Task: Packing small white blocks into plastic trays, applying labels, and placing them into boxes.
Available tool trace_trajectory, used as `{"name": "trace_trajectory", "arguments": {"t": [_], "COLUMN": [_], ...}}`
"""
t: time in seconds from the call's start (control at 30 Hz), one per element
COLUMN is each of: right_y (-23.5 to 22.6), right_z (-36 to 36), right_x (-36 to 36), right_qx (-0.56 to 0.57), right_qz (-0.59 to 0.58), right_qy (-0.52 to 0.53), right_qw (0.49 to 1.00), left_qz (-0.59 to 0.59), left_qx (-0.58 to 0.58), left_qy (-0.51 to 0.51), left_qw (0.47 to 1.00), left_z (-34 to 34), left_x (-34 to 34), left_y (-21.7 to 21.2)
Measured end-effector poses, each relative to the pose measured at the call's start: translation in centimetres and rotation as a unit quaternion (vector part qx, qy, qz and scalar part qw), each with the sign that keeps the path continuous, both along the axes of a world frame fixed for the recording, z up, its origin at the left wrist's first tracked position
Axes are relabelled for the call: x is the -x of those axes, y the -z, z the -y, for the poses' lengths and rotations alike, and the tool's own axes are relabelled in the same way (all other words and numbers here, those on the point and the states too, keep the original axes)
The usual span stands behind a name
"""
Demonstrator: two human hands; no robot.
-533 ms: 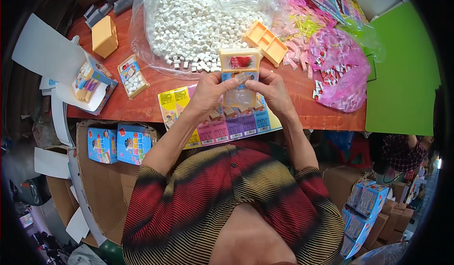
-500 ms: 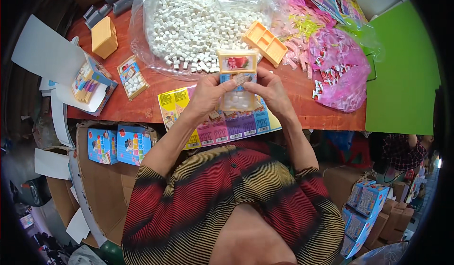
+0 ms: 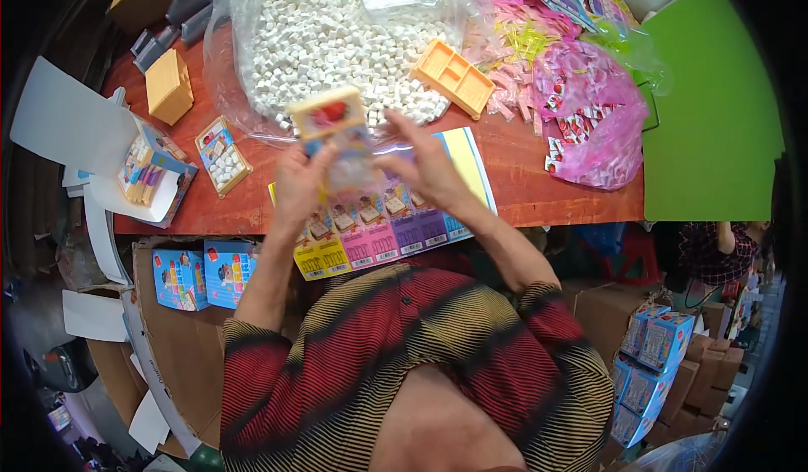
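My left hand (image 3: 301, 184) is closed on the lower left edge of a filled pale-yellow compartment tray (image 3: 335, 139). The tray is smeared by motion; a red-fruit packet shows at its top and whitish pieces at its lower end. My right hand (image 3: 433, 169) is just right of the tray, apart from it, with fingers spread and nothing in them. Beneath both hands lies a colourful printed card sheet (image 3: 370, 224), partly covered by them. To the left, another filled tray (image 3: 223, 159) with white cubes lies on the table.
A clear bag of white cubes (image 3: 328, 34) spreads across the back, an orange divided tray (image 3: 454, 79) at its right edge. Right of that lie pink bags of packets (image 3: 606, 156) and a green board (image 3: 715, 110). An open display box (image 3: 151, 173) and stacked trays (image 3: 168, 87) stand left.
The filled tray has moved left with my left hand. My right hand has let go of it and opened. More of the printed sheet now shows.
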State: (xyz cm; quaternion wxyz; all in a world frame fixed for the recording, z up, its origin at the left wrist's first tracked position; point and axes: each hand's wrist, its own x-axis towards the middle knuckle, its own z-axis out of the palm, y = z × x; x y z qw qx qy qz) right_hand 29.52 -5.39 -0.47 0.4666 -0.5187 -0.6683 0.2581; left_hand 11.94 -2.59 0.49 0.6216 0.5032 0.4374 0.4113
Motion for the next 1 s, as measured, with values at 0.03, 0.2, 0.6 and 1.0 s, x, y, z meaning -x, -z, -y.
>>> {"name": "trace_trajectory", "arguments": {"t": [0.03, 0.2, 0.6, 1.0], "right_y": [0.3, 2.1, 4.4, 3.0], "right_z": [-0.8, -3.5, -4.9, -4.4], "right_x": [-1.4, -9.3, -11.6, -11.7], "right_qx": [-0.089, -0.083, -0.006, -0.157], "right_qz": [0.097, 0.403, 0.502, 0.481], "right_qy": [0.042, 0.212, 0.139, 0.15], "right_qw": [0.99, 0.886, 0.854, 0.849], "left_qz": [0.01, 0.009, -0.648, -0.067], "left_qx": [-0.025, -0.052, -0.18, 0.024], "left_qy": [-0.028, -0.173, -0.312, 0.052], "left_qw": [0.999, 0.983, 0.671, 0.996], "left_z": [-0.8, -6.4, -7.1, -3.2], "left_x": [1.0, 9.3, 8.7, -5.5], "left_y": [-0.5, 1.0, 0.3, 2.8]}}
